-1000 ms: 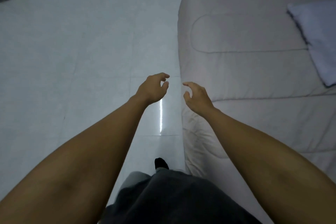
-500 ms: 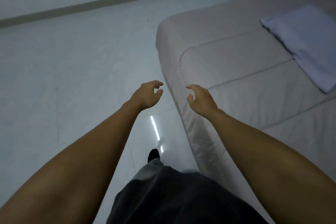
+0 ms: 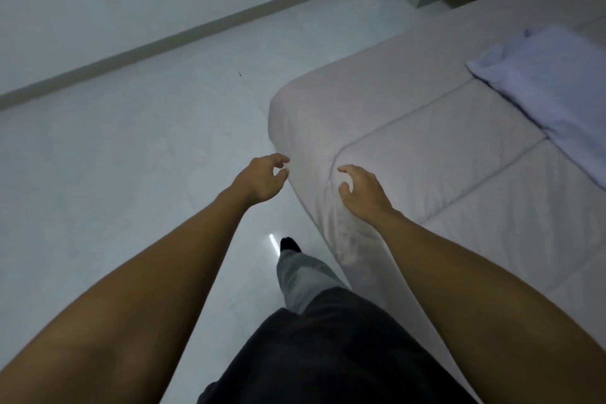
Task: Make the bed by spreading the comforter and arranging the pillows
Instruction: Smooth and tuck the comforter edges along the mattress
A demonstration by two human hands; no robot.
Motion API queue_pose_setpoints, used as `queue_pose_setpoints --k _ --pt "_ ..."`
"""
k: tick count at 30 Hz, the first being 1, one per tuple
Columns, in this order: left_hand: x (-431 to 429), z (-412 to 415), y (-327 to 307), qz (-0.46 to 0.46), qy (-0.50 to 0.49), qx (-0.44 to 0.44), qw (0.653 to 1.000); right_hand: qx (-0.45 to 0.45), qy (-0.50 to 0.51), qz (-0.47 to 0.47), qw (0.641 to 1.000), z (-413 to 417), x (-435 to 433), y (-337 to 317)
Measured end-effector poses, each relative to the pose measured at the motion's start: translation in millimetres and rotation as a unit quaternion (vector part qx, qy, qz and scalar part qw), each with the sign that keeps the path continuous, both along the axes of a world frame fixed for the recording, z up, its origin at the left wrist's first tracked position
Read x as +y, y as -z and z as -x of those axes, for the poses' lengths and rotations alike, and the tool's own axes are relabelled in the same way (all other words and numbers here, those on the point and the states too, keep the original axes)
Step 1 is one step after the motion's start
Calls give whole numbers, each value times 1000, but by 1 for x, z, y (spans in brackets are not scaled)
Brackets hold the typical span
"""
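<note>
Hands empty, fingers curled loose: L hand [image 3: 262, 179] beside comforter [image 3: 426, 154] corner, R hand [image 3: 365, 192] over it (pillow [image 3: 554, 98] well apart).

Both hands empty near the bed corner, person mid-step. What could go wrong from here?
1. The comforter drapes over the bed's side close to the leading foot; a step could catch the hanging edge.
2. The left hand hangs over the floor, the right hand over the comforter, both open; an uneven grab at the corner might skew the spread.
3. Tugging the comforter could shift the pillow lying on it.
</note>
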State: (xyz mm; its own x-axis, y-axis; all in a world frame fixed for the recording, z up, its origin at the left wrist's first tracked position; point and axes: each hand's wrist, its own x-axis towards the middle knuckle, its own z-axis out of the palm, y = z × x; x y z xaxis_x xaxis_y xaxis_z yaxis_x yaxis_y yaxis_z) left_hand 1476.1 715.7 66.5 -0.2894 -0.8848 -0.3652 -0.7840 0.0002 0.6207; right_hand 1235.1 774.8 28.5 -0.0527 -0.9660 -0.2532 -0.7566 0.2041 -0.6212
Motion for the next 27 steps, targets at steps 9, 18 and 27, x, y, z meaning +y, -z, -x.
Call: queue_pose_setpoints --k 9,18,27 --pt "-184 -8 -4 -5 31 -16 999 -29 35 -14 999 -13 -172 7" --pt "-333 -5 37 -54 97 -22 994 -33 130 -39 990 -14 -265 50" --pt "-458 22 104 -117 217 -48 968 -52 285 -83 954 -46 -328 110"
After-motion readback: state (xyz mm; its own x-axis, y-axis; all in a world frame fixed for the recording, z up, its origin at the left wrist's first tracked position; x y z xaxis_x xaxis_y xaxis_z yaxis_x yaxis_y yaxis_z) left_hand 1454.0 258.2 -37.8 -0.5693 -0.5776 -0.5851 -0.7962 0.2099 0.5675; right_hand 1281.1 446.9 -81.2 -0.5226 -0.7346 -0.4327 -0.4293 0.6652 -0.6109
